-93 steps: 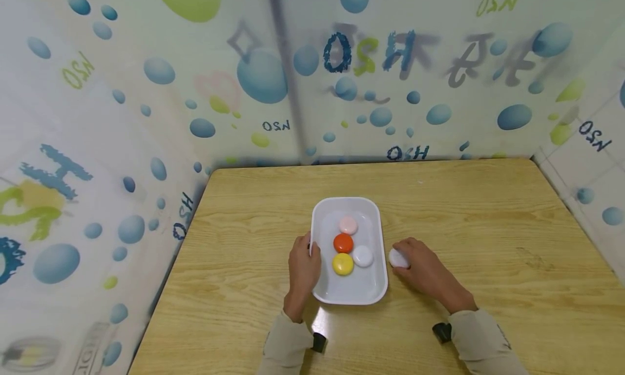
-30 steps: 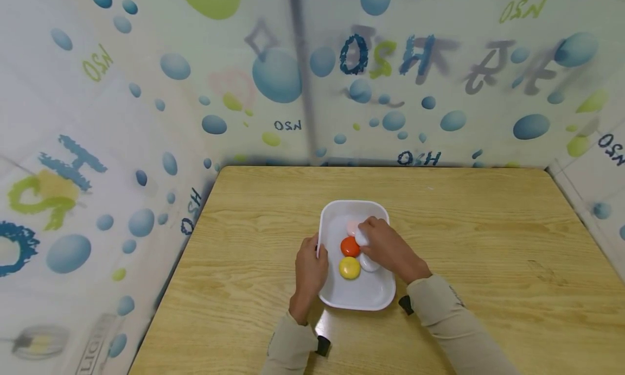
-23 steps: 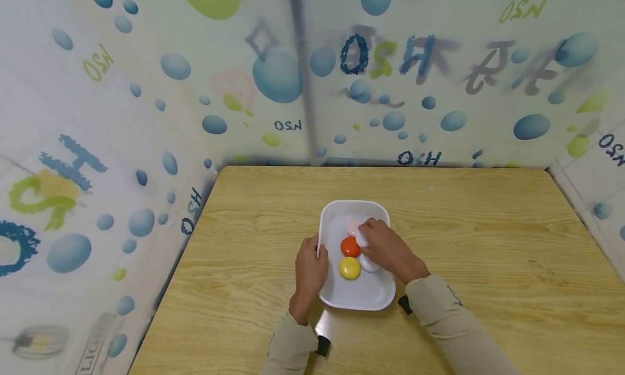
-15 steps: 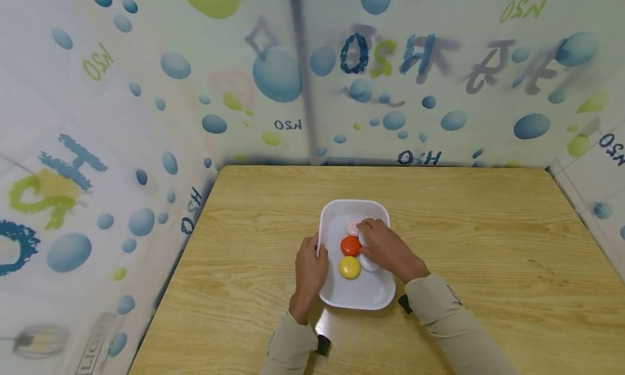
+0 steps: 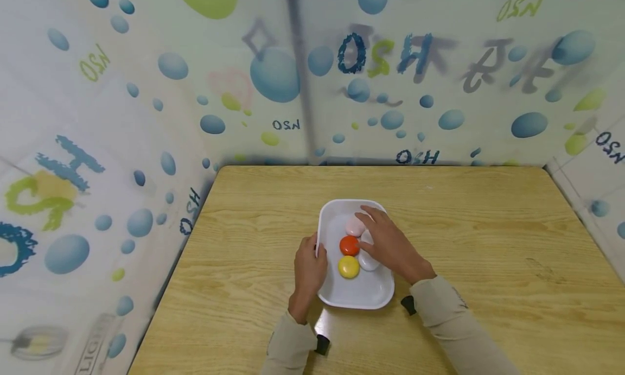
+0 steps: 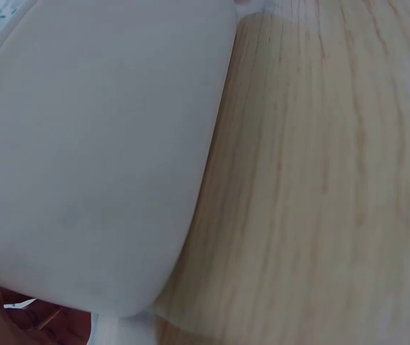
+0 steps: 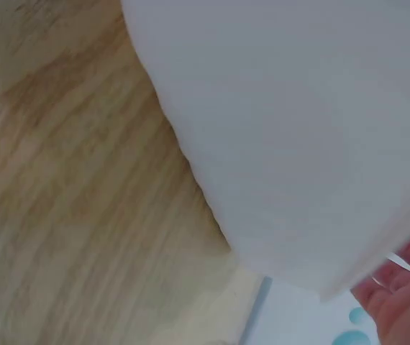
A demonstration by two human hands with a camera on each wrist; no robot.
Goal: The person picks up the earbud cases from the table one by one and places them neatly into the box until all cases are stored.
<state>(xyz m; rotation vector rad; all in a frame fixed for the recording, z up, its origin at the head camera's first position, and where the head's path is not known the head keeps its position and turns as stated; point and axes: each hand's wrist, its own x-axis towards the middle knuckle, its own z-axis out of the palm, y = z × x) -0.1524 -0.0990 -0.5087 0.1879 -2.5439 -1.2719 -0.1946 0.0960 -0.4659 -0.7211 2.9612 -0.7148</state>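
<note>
A white rectangular tray [image 5: 358, 300] lies on the table in the head view. My left hand [image 5: 310, 267] grips its left rim, thumb on the inside. Over the right half of the tray hovers my right hand [image 5: 394, 248], fingers spread apart and holding nothing. Beneath its fingers sits a white round glossy disc [image 5: 365, 237], partly hidden. Around that disc lie a pink disc [image 5: 354, 226], a red disc [image 5: 349, 246], a yellow disc [image 5: 349, 267] and another white disc [image 5: 367, 262]. Both wrist views are mostly filled by the tray's outer wall [image 6: 104, 144].
The wooden table [image 5: 469, 212] reaches back to a wall [image 5: 322, 131] printed with blue and green bubbles. Another printed wall [image 5: 112, 163] runs along its left side. A black wrist strap [image 5: 321, 344] shows at the left cuff.
My right hand brought a white disc from the table right of the tray into it, set it beside the red and pink discs, and let go. The left hand stays on the rim.
</note>
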